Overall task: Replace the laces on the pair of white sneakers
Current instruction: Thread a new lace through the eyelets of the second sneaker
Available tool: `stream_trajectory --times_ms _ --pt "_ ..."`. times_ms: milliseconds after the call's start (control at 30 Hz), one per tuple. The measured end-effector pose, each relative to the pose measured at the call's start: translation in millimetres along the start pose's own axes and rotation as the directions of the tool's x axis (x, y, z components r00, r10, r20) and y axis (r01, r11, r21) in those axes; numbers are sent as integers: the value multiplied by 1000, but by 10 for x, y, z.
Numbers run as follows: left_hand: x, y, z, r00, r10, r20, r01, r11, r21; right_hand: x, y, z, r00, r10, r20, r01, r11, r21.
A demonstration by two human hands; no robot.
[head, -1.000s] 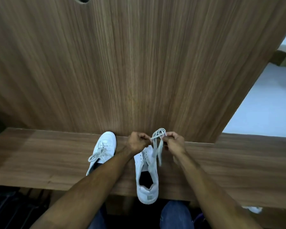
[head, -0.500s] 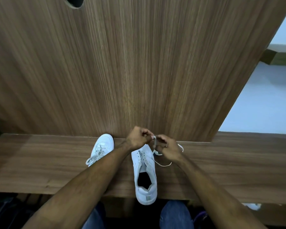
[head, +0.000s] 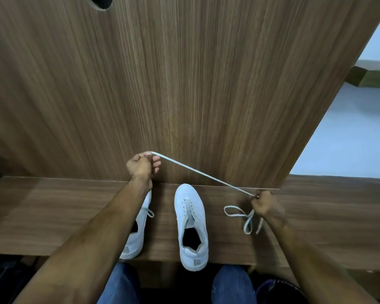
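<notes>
- Nearest you, the unlaced sneaker (head: pixel 192 227) stands with its heel at the near edge of the wooden shelf (head: pixel 53 216) and its toe touching the back panel (head: pixel 184 84). Its eyelets look empty. It should be light and keep its shape, so steady it by the sides of the collar when you thread.
- Just left of it, the laced sneaker (head: pixel 138 233) is partly hidden under your left forearm; a loop of its lace shows.
- Your right hand (head: pixel 264 206) is clenched on the lace (head: pixel 206 176) near the shelf's back edge, with the slack hanging in loops onto the shelf below it.
- Farther off, your left hand (head: pixel 143 165) pinches the other end in front of the back panel, so the lace runs taut over the unlaced sneaker's toe without touching it.
- The lace looks flat, soft and nearly weightless. It will likely twist and slip through loose fingers, so hold it close to the stiff tip when you feed it.
</notes>
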State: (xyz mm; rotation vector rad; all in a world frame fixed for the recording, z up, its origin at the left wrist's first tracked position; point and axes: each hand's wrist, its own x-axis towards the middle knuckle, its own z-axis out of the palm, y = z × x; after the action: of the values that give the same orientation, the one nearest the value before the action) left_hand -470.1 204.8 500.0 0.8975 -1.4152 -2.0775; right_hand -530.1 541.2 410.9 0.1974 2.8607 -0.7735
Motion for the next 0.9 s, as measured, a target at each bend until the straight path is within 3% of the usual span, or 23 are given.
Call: stream_trajectory --times_ms 100,167,267,433,533,633,700,800,900 --pt "5 -18 9 994 -65 -84 56 993 -104 -24 -61 -136 996 63 -61 -58 995 77" --pt "-19 -61 4 990 -108 -87 99 990 -97 -29 -124 -147 996 85 -30 -69 932 355" --pt "-74 -213 1 991 -133 19 132 990 57 -130 -304 -146 999 30 30 -42 759 650" --pt "-299 -485 123 960 -128 247 47 950 308 -361 -706 -316 983 -181 36 79 588 805" --pt "-451 -559 296 883 -131 451 -122 863 490 -465 -957 -435 949 -306 80 93 513 853" --pt "-584 -653 431 724 -111 681 -264 868 421 -535 -1157 -527 913 -402 71 148 487 861" --pt "-644 -722 479 654 -67 754 -364 845 391 -577 -1247 -584 899 -433 61 162 459 874" --pt "-590 -771 471 693 3 721 -441 793 421 -549 -1254 -617 933 -358 -24 199 461 865" --pt "-468 -763 319 742 -24 670 -392 796 462 -403 -1086 -584 981 -85 -173 193 419 887"
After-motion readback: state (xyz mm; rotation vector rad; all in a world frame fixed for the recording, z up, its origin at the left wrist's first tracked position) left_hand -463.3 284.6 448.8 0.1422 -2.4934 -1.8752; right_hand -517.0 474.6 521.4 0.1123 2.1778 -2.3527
